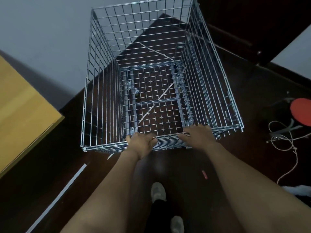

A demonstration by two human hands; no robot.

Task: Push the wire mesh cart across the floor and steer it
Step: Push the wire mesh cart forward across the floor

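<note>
- On my far left I see a yellow wooden surface [21, 105] against the grey wall [42, 26].
- A red round object [302, 111] sits at right, beside tangled cords [282, 138].
- A white strip [67, 187] lies on the dark floor [252, 101].

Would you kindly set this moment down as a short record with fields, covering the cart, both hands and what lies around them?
cart: wire mesh cart, empty, dark floor showing through its base
left hand: left hand gripping the near top rim
right hand: right hand gripping the same rim, apart from the left
left of cart: yellow cabinet
right of cart: red round object and loose cord on the floor
ahead: pale wall
</note>
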